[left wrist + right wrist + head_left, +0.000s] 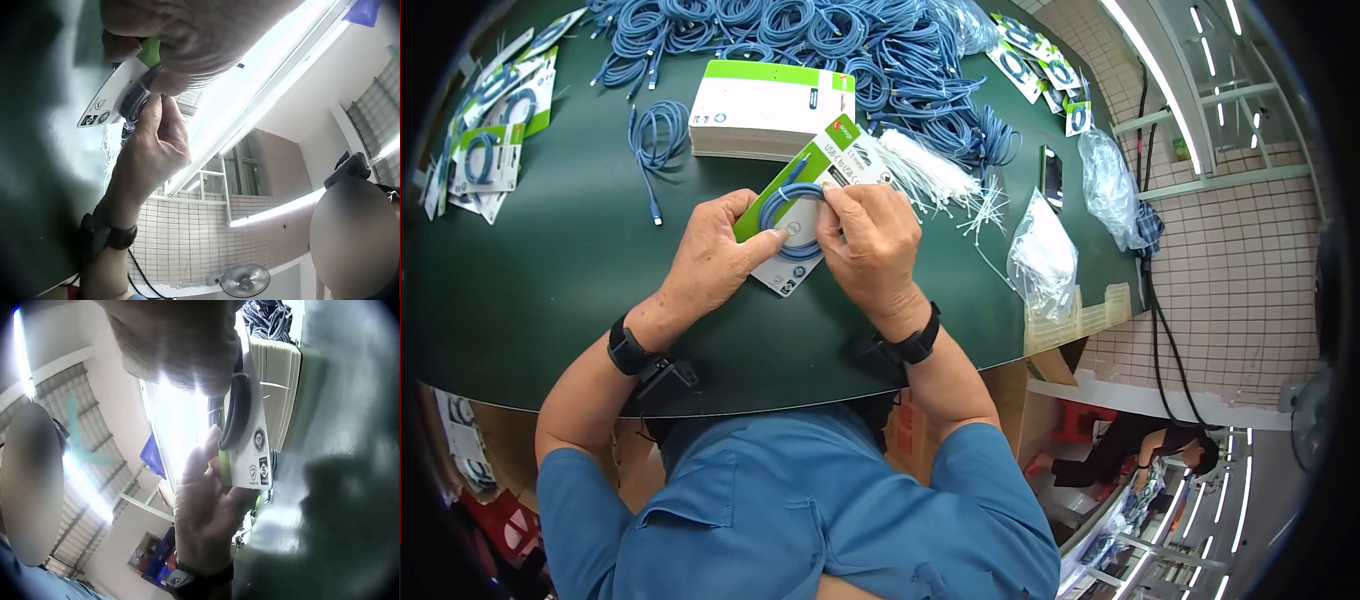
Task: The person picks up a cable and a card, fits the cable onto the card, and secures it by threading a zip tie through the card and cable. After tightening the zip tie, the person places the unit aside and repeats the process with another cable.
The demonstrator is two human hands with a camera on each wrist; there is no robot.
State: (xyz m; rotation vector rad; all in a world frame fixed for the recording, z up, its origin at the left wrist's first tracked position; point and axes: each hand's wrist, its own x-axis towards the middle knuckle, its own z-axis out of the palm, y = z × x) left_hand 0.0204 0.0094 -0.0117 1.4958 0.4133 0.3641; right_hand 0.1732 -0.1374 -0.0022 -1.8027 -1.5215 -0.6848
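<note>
A blue coiled cable lies against a green and white packaging card held tilted over the green table. My left hand grips the card's left edge, its thumb on the front by the coil. On the other side, my right hand pinches the coil's right part with thumb and fingertips, against the card. A white tie shows around the coil in the right wrist view. The left wrist view shows the card's lower corner sticking out below both hands.
Behind the card stands a stack of blank cards, with a single cable to its left. Blue cables pile up at the back. White cable ties lie right, near a plastic bag and phone. Carded cables sit far left.
</note>
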